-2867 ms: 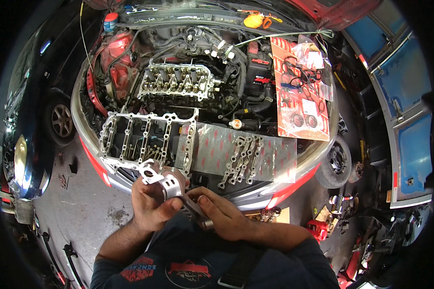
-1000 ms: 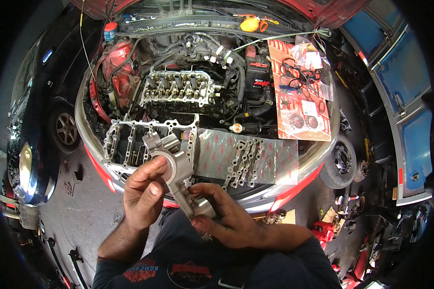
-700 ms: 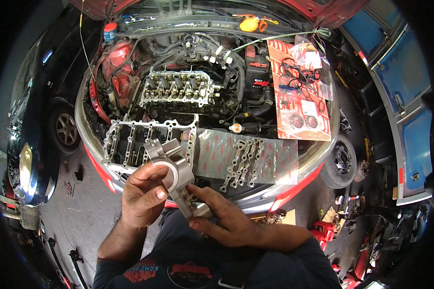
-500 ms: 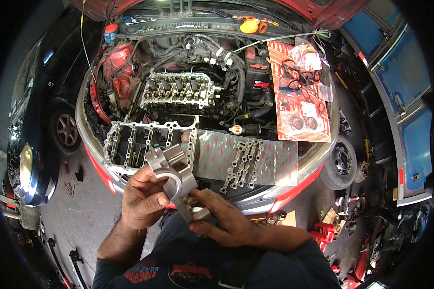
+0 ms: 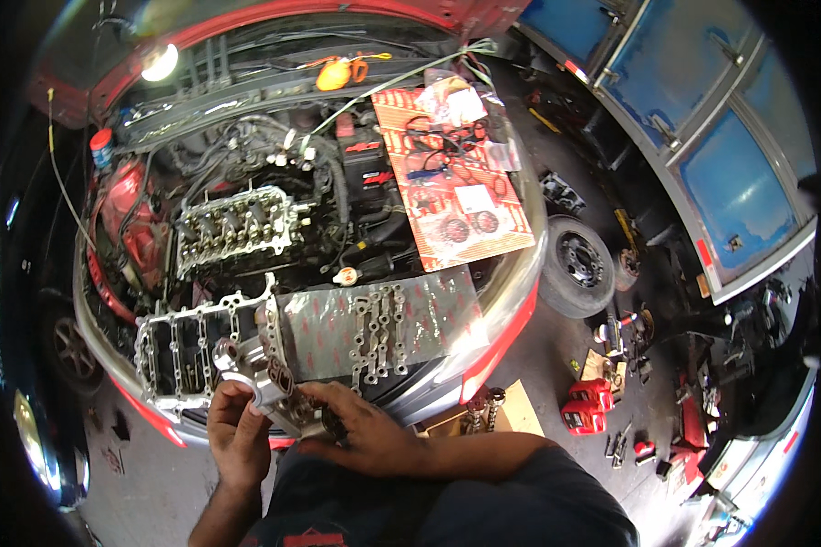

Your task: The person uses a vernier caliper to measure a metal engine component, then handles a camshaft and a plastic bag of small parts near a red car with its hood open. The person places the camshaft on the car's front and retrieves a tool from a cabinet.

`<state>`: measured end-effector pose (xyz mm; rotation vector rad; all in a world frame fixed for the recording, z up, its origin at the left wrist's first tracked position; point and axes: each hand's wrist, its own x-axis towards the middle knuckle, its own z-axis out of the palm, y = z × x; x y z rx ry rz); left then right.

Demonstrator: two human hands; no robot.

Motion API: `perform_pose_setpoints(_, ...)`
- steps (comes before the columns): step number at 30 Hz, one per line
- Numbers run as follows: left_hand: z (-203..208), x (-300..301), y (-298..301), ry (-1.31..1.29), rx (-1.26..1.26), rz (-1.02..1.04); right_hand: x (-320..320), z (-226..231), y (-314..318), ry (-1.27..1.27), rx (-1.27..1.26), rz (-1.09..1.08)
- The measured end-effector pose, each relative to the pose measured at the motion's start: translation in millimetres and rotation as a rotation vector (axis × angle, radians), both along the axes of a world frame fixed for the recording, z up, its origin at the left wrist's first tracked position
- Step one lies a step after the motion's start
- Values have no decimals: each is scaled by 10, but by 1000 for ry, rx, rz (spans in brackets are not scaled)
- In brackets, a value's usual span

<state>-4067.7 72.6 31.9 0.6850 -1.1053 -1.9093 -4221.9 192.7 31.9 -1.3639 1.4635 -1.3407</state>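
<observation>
A silver cast-metal engine part point(image 5: 266, 376) with a round bore is held up between my two hands, in front of the open engine bay. My left hand point(image 5: 237, 430) grips its left side, thumb and fingers pinching near the ring-shaped end. From the right, my right hand point(image 5: 363, 427) closes round its lower end, where the fingers partly hide it. Just beyond the part lies an open metal frame point(image 5: 202, 337) with crossbars, on the car's front edge. Beside that, several slim metal bars with holes point(image 5: 379, 333) rest in a row on a clear printed plastic sheet point(image 5: 324, 337).
An exposed cylinder head point(image 5: 242, 230) sits in the engine bay. A red-and-white gasket card point(image 5: 502, 248) lies over the bay's right side, beside the battery point(image 5: 365, 173). Right of the car are a wheel point(image 5: 579, 266), red jugs point(image 5: 586, 408) and camshafts point(image 5: 483, 408) on cardboard.
The view has turned to the right, so the car appears farther left and tilted. The metal part has been turned in my hands; its round bore now shows less fully. Both hands keep hold.
</observation>
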Motion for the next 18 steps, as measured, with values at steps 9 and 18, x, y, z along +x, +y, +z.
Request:
perform_pose_setpoints(9, -163, 33, -219, -238, -173, -154, -111, -155, 41, 26, -4, 3)
perform_pose_setpoints(18, -294, -132, -361, -326, -533, -208, -196, -146, -17, 5, 33, -3)
